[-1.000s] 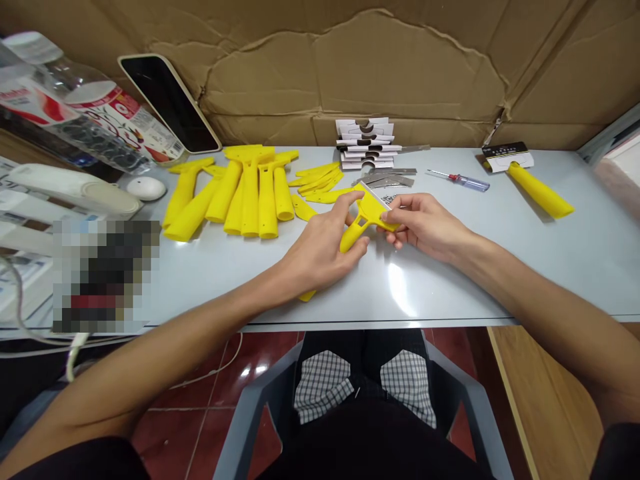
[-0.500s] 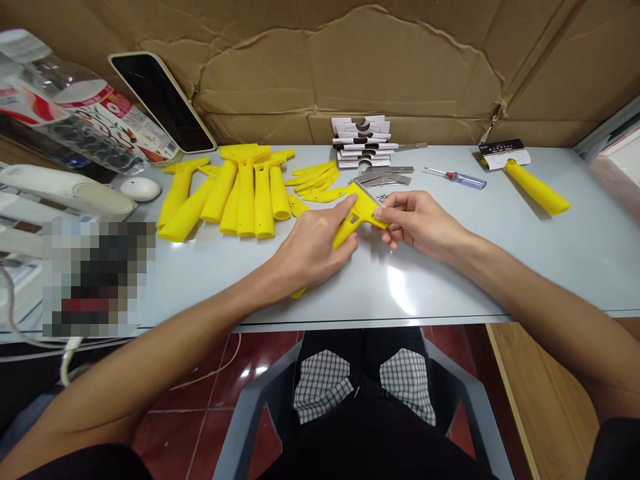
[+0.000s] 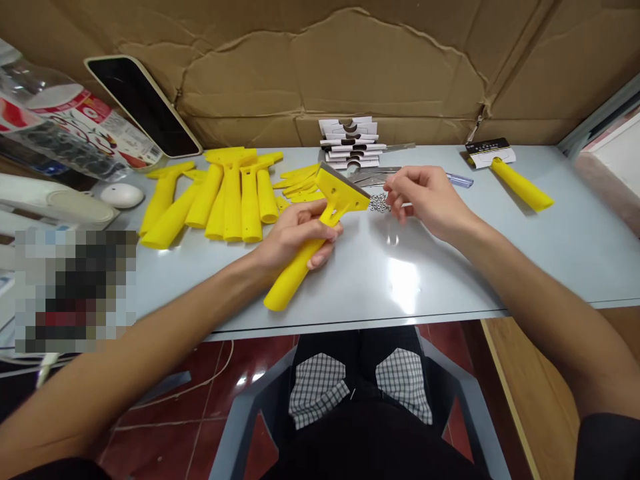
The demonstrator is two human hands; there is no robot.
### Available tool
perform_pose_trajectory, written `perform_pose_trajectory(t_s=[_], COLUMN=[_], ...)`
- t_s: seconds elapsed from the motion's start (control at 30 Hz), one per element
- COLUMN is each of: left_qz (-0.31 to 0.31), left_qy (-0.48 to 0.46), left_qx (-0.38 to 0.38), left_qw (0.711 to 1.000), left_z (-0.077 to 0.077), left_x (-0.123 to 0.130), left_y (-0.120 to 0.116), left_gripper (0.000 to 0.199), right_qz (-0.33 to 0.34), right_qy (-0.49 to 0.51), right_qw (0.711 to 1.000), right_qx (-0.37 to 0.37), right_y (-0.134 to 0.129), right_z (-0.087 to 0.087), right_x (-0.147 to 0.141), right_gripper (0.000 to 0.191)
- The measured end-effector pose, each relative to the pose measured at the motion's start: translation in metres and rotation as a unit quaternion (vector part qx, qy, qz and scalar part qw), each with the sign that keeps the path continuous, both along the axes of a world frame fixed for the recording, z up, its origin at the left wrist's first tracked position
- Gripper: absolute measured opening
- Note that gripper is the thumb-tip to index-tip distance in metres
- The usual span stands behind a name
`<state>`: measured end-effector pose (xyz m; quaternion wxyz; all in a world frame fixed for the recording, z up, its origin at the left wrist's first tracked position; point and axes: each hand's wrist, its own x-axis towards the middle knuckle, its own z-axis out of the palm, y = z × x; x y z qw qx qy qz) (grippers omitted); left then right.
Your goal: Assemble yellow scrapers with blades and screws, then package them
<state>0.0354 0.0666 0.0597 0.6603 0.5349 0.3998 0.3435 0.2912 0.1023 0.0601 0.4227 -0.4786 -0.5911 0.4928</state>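
A yellow scraper (image 3: 294, 273) lies across my left hand (image 3: 300, 235), whose fingers are wrapped round the upper handle. Its wide head points up and to the right, with a dark blade strip along the edge and small holes in its face. My right hand (image 3: 425, 200) is off the scraper, just right of a small heap of metal screws or nuts (image 3: 377, 203). Its fingers are curled with the tips close together; whatever they may pinch is too small to make out. Behind it lie loose metal blades (image 3: 370, 179), and flat yellow pieces (image 3: 297, 179) lie beyond my left hand.
Several yellow scraper handles (image 3: 233, 200) lie at the left. White card sleeves (image 3: 350, 143) are stacked at the back. A screwdriver (image 3: 460, 180) is partly behind my right hand. Further right lies a carded scraper (image 3: 523, 187). A phone (image 3: 145, 107), bottles (image 3: 85, 127) and a mouse (image 3: 121, 195) stand left.
My right hand has let go of the scraper head and moved to the metal heap. My left hand has turned the scraper, so its handle now shows in full.
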Motion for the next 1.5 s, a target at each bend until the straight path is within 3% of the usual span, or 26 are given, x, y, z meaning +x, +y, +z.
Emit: perform_pose_trajectory(t_s=[0.07,0.13,0.2,0.4,0.6,0.83,1.07,1.3,1.5], left_qz=[-0.01,-0.023,-0.04,-0.067,-0.07,-0.04,-0.035,-0.046,-0.068], left_qy=[-0.049,-0.077,-0.09,-0.117,-0.137,-0.12,-0.107,-0.073,-0.044], left_qx=[-0.046,-0.07,-0.081,-0.073,-0.075,-0.127,-0.141,-0.128,-0.097], left_qw=[0.998,0.994,0.992,0.988,0.985,0.984,0.984,0.988,0.992], left_z=[-0.002,-0.004,-0.007,-0.008,-0.011,-0.015,-0.014,-0.011,-0.007], left_x=[0.0,0.0,-0.002,-0.009,-0.011,-0.009,-0.01,-0.006,-0.002], left_y=[0.001,0.002,0.004,0.002,0.001,0.005,0.002,-0.002,-0.005], left_gripper=[0.025,0.024,0.021,0.019,0.035,0.041,0.045,0.041,0.037], right_qz=[-0.019,-0.024,-0.016,0.002,0.107,0.116,0.115,0.082,0.093], right_qy=[-0.117,-0.23,-0.301,-0.366,-0.394,-0.376,-0.378,-0.171,-0.066], right_qw=[0.987,0.952,0.92,0.892,0.878,0.887,0.879,0.947,0.97], right_qx=[0.105,0.202,0.25,0.267,0.252,0.24,0.268,0.26,0.212], right_y=[0.003,0.007,0.012,0.028,0.026,0.022,0.016,-0.003,-0.013], right_z=[-0.002,-0.004,-0.005,-0.006,-0.013,-0.019,-0.016,-0.002,-0.012], right_x=[0.004,0.011,0.02,0.046,0.043,0.035,0.033,0.013,-0.002], right_gripper=[0.029,0.019,0.013,0.009,0.014,0.016,0.02,0.016,0.02])
